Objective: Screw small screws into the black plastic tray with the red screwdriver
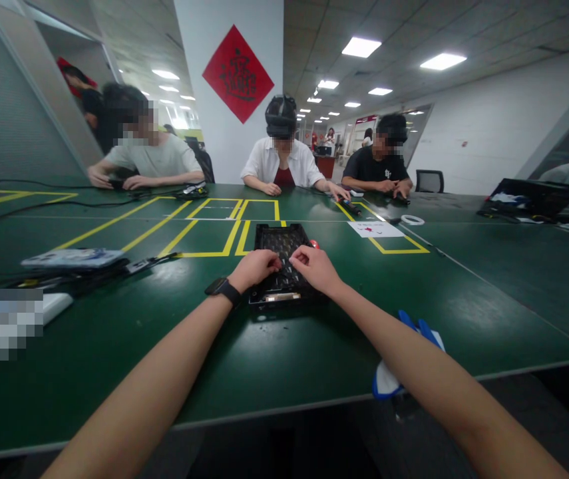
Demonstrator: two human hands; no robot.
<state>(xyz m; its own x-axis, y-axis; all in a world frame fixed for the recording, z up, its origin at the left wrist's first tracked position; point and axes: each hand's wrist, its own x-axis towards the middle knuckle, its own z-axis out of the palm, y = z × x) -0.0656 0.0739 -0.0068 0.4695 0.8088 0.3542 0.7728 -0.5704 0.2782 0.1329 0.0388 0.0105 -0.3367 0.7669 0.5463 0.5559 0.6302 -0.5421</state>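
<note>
A shallow black open case (pixel 259 293) sits on the green table in front of me, with many small shiny pieces inside that are too small to name. My left hand (pixel 255 268), with a dark watch (pixel 223 289) on its wrist, reaches over the case's left side with fingers curled together. Over the right side, my right hand (pixel 318 269) is closed in a pinch, thumb against the fingers. The fingertips of both hands nearly meet above the pieces. Whatever they hold, if anything, is too small to make out. Something red (pixel 315 244) shows just behind my right hand.
Blue-and-white gloves (pixel 386 382) lie at the table's front edge, partly under my right forearm. Cables and a flat box (pixel 72 258) are at left. A white paper (pixel 375 229) and tape roll (pixel 412 219) lie at right. Three people sit across the table (pixel 464 299).
</note>
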